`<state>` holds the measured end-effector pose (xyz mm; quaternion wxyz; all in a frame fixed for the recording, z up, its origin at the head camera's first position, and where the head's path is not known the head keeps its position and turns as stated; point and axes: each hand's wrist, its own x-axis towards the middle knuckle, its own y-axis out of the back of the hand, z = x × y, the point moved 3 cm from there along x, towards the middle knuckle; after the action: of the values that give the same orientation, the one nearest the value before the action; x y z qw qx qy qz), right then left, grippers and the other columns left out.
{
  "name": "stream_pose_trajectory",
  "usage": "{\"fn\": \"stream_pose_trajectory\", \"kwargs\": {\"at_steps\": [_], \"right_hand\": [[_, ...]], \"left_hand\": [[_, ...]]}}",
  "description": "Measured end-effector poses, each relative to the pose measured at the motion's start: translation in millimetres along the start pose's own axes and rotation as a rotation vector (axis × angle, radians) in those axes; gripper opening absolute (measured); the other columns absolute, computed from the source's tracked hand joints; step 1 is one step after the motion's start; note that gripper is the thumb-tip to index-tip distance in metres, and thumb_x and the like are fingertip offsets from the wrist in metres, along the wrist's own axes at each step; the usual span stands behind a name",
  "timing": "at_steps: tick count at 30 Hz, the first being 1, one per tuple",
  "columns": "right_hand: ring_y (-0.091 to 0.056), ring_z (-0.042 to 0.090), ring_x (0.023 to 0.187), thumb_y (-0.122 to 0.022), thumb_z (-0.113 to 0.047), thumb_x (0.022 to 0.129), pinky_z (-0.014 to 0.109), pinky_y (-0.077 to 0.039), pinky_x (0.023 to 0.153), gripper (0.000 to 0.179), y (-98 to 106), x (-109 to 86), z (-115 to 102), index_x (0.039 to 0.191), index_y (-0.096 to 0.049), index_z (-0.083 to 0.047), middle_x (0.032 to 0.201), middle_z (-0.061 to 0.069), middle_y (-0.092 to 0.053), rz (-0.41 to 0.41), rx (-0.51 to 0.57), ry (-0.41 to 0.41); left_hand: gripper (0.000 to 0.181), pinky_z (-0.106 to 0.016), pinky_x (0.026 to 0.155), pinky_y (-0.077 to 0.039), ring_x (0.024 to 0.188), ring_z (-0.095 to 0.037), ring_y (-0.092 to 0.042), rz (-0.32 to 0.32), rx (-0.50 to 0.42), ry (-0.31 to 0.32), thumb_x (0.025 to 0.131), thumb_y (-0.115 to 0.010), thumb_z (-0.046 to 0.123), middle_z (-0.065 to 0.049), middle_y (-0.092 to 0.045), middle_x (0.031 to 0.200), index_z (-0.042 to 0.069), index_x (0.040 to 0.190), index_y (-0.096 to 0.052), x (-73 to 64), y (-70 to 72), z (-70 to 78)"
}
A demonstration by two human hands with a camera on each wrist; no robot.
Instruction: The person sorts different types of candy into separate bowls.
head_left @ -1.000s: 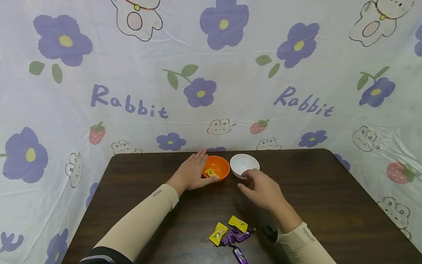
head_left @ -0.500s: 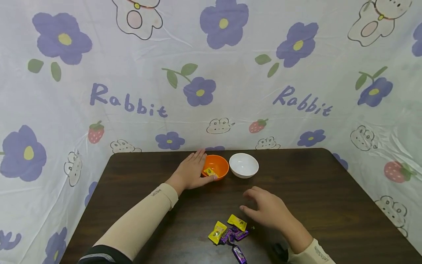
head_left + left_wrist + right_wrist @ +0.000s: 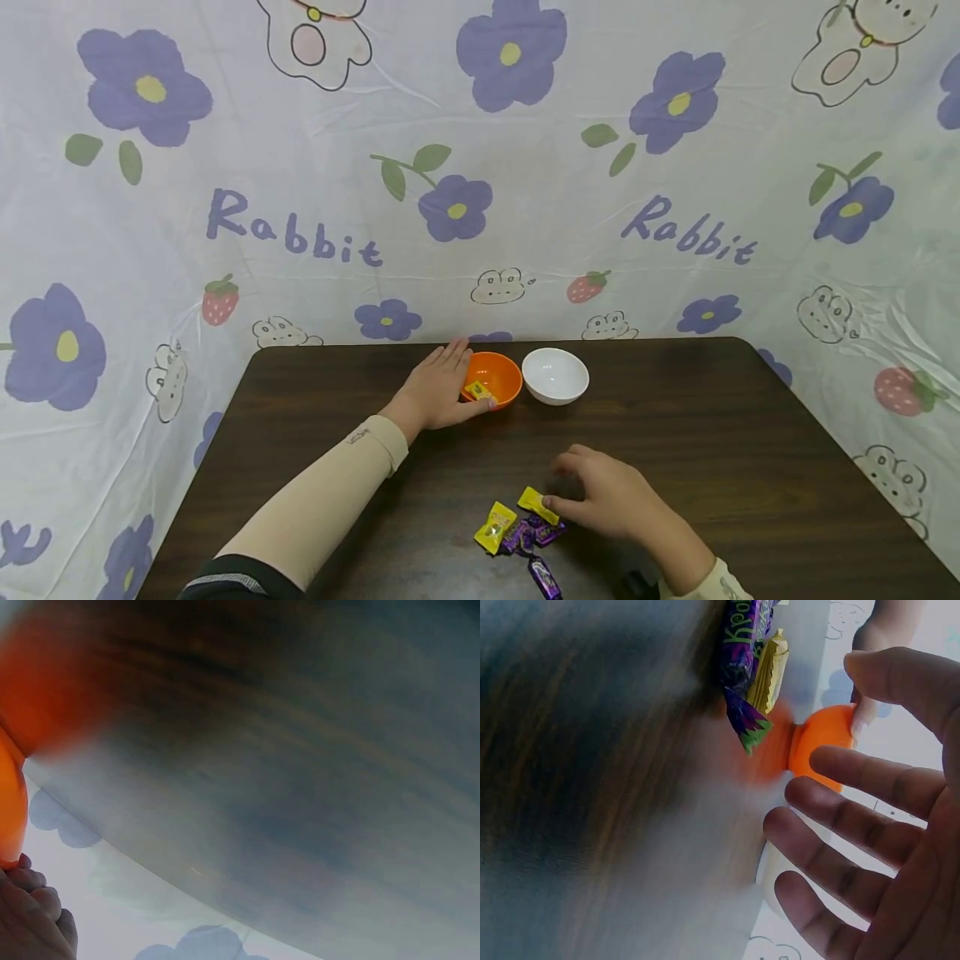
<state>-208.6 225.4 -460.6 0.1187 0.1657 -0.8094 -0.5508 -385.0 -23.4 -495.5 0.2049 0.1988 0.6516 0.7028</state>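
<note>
My left hand [image 3: 435,392] rests against the left side of an orange bowl [image 3: 507,377], fingers straight and thumb along its near rim. A yellow-wrapped candy [image 3: 477,389] lies inside that bowl. Over the table, my right hand [image 3: 609,493] hovers beside the pile of candies, fingers spread and holding nothing in the right wrist view. Its thumb is near one yellow candy [image 3: 534,502]; whether they touch I cannot tell. Another yellow candy [image 3: 495,527] and several purple-wrapped candies [image 3: 544,577] lie close together there.
A white bowl [image 3: 555,377] stands right of the orange one, near the back edge of the dark wooden table [image 3: 712,433]. Behind the table hangs a patterned cloth [image 3: 525,167]. A small black object [image 3: 637,586] is by the right wrist.
My right hand has drawn back from the white bowl toward me, down to the candies. The left hand stays at the orange bowl.
</note>
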Motion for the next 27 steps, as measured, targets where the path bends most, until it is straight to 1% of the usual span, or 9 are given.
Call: {"fn": "stream_pose_trajectory", "kwargs": {"at_steps": [5,8,15,22,27], "right_hand": [[-0.066,0.01,0.086,-0.081,-0.048,0.09,0.037,-0.061,0.075,0.036,-3,-2.4,1,0.11,-0.077,-0.019,0.105,-0.007,-0.07,-0.015,-0.01,0.0],[-0.065,0.008,0.087,-0.082,-0.047,0.089,0.037,-0.061,0.077,0.035,-5,-3.8,2,0.11,-0.077,-0.019,0.105,-0.008,-0.07,-0.014,-0.017,-0.002],[-0.059,0.002,0.081,-0.083,-0.048,0.087,0.033,-0.058,0.071,0.036,-9,-7.1,6,0.108,-0.076,-0.021,0.101,-0.011,-0.067,-0.019,-0.023,-0.015],[-0.059,0.005,0.081,-0.084,-0.05,0.087,0.031,-0.055,0.069,0.038,-9,-13.8,6,0.109,-0.076,-0.02,0.1,-0.009,-0.067,-0.03,0.0,-0.027],[-0.058,0.003,0.08,-0.083,-0.05,0.088,0.029,-0.054,0.068,0.036,-12,-19.1,6,0.107,-0.076,-0.021,0.099,-0.01,-0.067,-0.027,0.012,-0.012]], "left_hand": [[0.107,-0.046,0.136,-0.014,0.167,-0.028,-0.017,0.017,-0.007,-0.008,0.097,-0.033,0.083,-0.012,-0.013,0.179,0.005,0.169,-0.022,-1.7,2.9,1.8],[0.107,-0.046,0.136,-0.015,0.166,-0.029,-0.018,0.023,-0.008,-0.013,0.098,-0.033,0.083,-0.013,-0.014,0.179,0.004,0.169,-0.023,-2.6,4.2,2.6],[0.106,-0.047,0.136,-0.015,0.166,-0.03,-0.019,0.031,-0.021,-0.012,0.098,-0.034,0.083,-0.014,-0.016,0.179,0.004,0.169,-0.025,-2.4,2.2,1.2],[0.108,-0.046,0.136,-0.014,0.167,-0.028,-0.017,0.028,-0.016,-0.007,0.097,-0.032,0.085,-0.013,-0.017,0.179,0.005,0.169,-0.023,-0.4,-0.8,0.4],[0.109,-0.046,0.136,-0.014,0.167,-0.028,-0.017,0.029,-0.016,-0.004,0.096,-0.032,0.085,-0.013,-0.017,0.179,0.005,0.169,-0.024,0.5,-2.9,-0.2]]}}
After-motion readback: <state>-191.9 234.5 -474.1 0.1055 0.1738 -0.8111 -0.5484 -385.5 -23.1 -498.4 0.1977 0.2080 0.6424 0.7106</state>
